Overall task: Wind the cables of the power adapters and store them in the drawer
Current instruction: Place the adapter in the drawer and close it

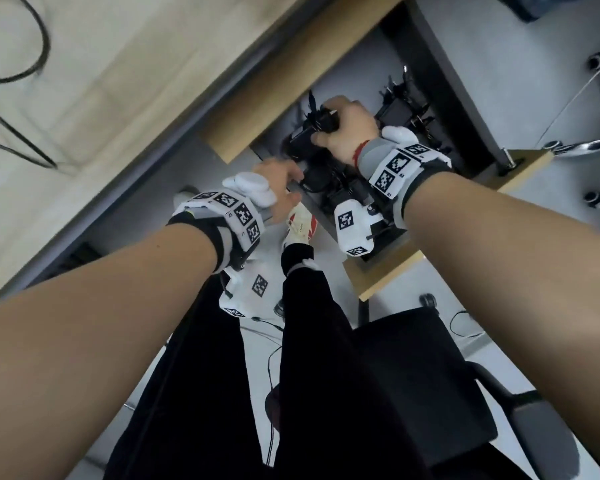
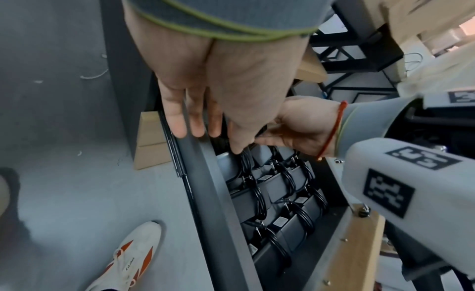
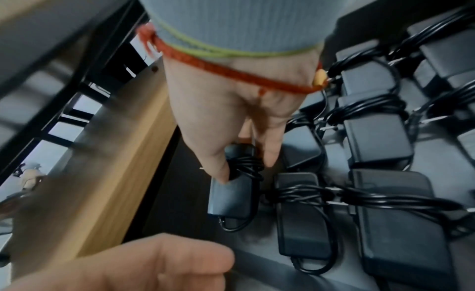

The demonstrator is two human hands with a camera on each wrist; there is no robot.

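The drawer (image 2: 205,183) under the desk stands pulled out and holds several black power adapters (image 2: 277,185) in rows, each with its cable wound round it. My right hand (image 3: 245,165) reaches in at the far end and pinches one more wound adapter (image 3: 233,195) between thumb and fingers, just above the drawer floor. In the head view this right hand (image 1: 326,128) covers most of that adapter (image 1: 305,136). My left hand (image 2: 216,139) is empty, its straight fingers (image 2: 195,120) lying on the drawer's side wall beside the right hand.
The light wooden desk top (image 1: 118,81) with loose black cables (image 1: 32,46) lies upper left. A black chair (image 1: 413,375) stands close behind the drawer's wooden front (image 1: 385,275). My white-and-orange shoe (image 2: 128,261) is on the grey floor beside the drawer.
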